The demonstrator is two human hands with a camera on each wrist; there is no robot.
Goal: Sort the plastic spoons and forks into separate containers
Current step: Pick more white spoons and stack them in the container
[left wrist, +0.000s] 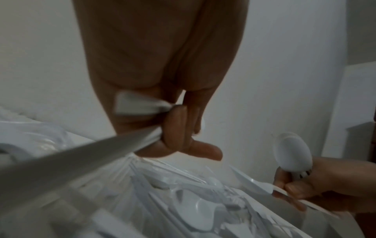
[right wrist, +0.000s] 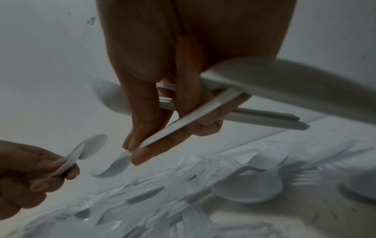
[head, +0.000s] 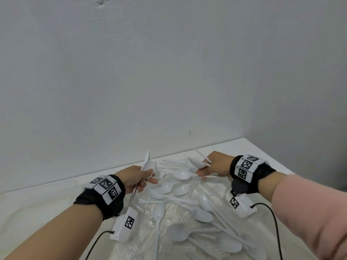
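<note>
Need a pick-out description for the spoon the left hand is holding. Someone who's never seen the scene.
Start at the white table against the wall, where loose white plastic cutlery lies in a heap. The left hand is raised over the heap's left side, gripping a white plastic spoon by its handle. Unlike the spoons lying flat below, this one stands nearly upright, bowl topmost.

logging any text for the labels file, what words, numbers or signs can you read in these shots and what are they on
No readable words, brands or numbers in any view.
Left wristband: black-and-white square code markers, patterns only; tiny characters beside them are too small to read.
Right wristband: the same kind of markers, tiny edge characters unreadable.
Left wrist camera and right wrist camera: one code marker each, no text.
Plastic spoons: plain white, nothing printed.
</note>
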